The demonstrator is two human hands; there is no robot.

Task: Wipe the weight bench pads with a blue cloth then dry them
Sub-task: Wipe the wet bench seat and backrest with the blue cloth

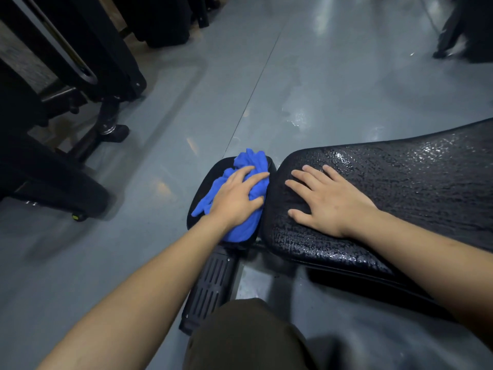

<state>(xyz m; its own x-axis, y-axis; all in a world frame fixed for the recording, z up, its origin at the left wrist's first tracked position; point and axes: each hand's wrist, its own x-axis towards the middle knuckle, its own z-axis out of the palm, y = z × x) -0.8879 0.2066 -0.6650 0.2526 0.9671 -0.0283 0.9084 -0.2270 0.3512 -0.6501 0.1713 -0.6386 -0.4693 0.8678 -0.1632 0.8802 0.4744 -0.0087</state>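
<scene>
Blue cloth [244, 194] is lying bunched and crumpled on the small seat pad [204, 188], covering most of the pad's top; a bare black strip of the pad is showing along the left edge and at the far corner. One loose tail of the cloth is trailing toward the pad's near left edge.

Left hand [236, 198] is pressing down on the cloth, palm flat on the fabric, fingers spread and mostly straight, tips digging slightly into the folds. Not clenching it; the hand is lying open on top.

Right hand [328, 200] is resting flat on the long back pad [400, 188], just beside the seat pad, fingers extended and splayed, thumb out toward the near side. It is gripping nothing. The two hands are sitting close together, separated by the gap between the pads.

The long pad's surface is glistening, with beaded wet sheen across its textured black cover, strongest toward the far right.

Below the seat pad, a black slotted frame piece [210, 287] of the bench is running toward the camera. A knee in dark olive trousers [248, 335] is showing at the bottom edge.

Grey glossy floor [333, 76] is surrounding the bench, with a seam line running away from it. Black machine frames and feet [106, 121] are standing at the left, well apart from the bench.
</scene>
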